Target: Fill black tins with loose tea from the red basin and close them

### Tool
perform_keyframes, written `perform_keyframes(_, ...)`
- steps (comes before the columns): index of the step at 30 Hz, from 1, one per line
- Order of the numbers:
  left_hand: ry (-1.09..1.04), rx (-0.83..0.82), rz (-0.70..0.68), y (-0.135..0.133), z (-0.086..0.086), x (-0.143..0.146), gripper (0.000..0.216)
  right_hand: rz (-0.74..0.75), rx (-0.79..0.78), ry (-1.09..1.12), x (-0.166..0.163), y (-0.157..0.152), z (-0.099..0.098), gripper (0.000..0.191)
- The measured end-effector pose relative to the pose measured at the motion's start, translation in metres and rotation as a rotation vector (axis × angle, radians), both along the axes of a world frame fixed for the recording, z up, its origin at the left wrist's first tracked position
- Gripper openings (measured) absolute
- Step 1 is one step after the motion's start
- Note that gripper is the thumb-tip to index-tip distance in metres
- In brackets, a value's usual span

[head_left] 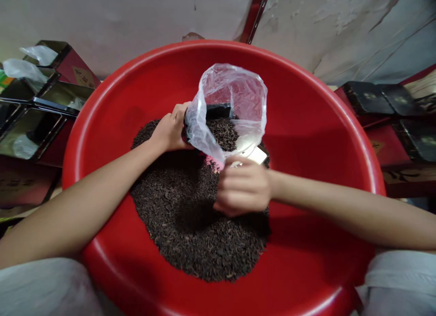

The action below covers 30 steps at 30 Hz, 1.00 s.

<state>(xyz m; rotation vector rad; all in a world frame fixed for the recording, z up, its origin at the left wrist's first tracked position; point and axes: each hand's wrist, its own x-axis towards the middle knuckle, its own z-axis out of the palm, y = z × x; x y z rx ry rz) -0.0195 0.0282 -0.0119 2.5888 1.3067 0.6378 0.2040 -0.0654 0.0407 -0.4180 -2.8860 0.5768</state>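
Observation:
A big red plastic basin (306, 125) fills the view and holds a heap of dark loose tea leaves (190, 225). My left hand (170, 130) is closed on the edge of a clear plastic bag (235, 93) that lines a dark tin (218, 110), holding it upright on the heap. Tea leaves lie inside the bag. My right hand (242, 188) is closed into a loose fist just in front of the bag, over the leaves; what it holds is hidden.
Open dark tins with plastic liners (37, 111) stand at the left of the basin. Black lids and red boxes (391, 111) lie at the right. A pale wall runs behind. My knees in light trousers (44, 284) flank the basin's near rim.

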Motion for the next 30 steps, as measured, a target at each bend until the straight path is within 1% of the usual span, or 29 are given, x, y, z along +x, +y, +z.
perform_keyframes(1, 0.006, 0.015, 0.02, -0.001, 0.001, 0.001, 0.093, 0.17, -0.091, -0.098, -0.006, -0.011, -0.018, 0.03)
perform_keyframes(2, 0.011, 0.031, 0.037, -0.002, 0.002, 0.001, 0.093, 0.281, -0.134, -0.119, -0.013, -0.02, -0.039, 0.032)
perform_keyframes(3, 0.017, 0.044, 0.047, -0.002, 0.003, 0.002, 0.093, 0.304, -0.157, -0.079, -0.02, -0.026, -0.06, 0.034)
perform_keyframes(4, 0.02, 0.054, 0.054, -0.003, 0.004, 0.002, 0.091, 0.235, -0.173, -0.004, -0.026, -0.029, -0.08, 0.04)
perform_keyframes(5, 0.017, 0.061, 0.064, -0.004, 0.005, 0.003, 0.091, 0.11, -0.197, 0.063, -0.033, -0.027, -0.099, 0.044)
perform_keyframes(7, 0.01, 0.068, 0.072, -0.004, 0.006, 0.003, 0.091, -0.237, -0.2, 0.143, -0.045, -0.012, -0.128, 0.06)
perform_keyframes(8, 0.009, 0.068, 0.067, -0.004, 0.006, 0.004, 0.091, -0.382, -0.201, 0.151, -0.052, -0.001, -0.138, 0.067)
perform_keyframes(9, 0.007, 0.068, 0.062, -0.004, 0.006, 0.004, 0.092, -0.482, -0.211, 0.137, -0.058, 0.012, -0.144, 0.07)
perform_keyframes(10, 0.007, 0.065, 0.057, -0.004, 0.006, 0.004, 0.092, -0.528, -0.232, 0.107, -0.065, 0.025, -0.149, 0.071)
perform_keyframes(12, 0.019, 0.055, 0.059, -0.004, 0.007, 0.004, 0.093, -0.514, -0.266, 0.051, -0.077, 0.045, -0.151, 0.069)
perform_keyframes(14, 0.026, 0.047, 0.07, -0.004, 0.007, 0.004, 0.094, -0.463, -0.293, 0.037, -0.088, 0.053, -0.149, 0.067)
perform_keyframes(17, 0.002, 0.043, 0.08, -0.005, 0.006, 0.005, 0.095, -0.437, -0.382, 0.077, -0.097, 0.049, -0.144, 0.068)
perform_keyframes(20, -0.036, 0.06, 0.098, -0.006, 0.002, 0.006, 0.095, -0.491, -0.493, 0.144, -0.103, 0.039, -0.14, 0.069)
perform_keyframes(23, -0.065, 0.095, 0.168, -0.007, -0.002, 0.008, 0.096, -0.539, -0.556, 0.213, -0.107, 0.034, -0.135, 0.066)
perform_keyframes(25, -0.07, 0.101, 0.21, -0.007, -0.002, 0.01, 0.096, -0.554, -0.607, 0.217, -0.108, 0.03, -0.129, 0.068)
perform_keyframes(27, -0.062, 0.09, 0.237, -0.006, 0.0, 0.01, 0.096, -0.593, -0.723, 0.205, -0.106, 0.025, -0.123, 0.071)
perform_keyframes(30, -0.037, 0.067, 0.255, -0.006, 0.004, 0.009, 0.096, -0.63, -0.987, 0.203, -0.103, 0.014, -0.112, 0.075)
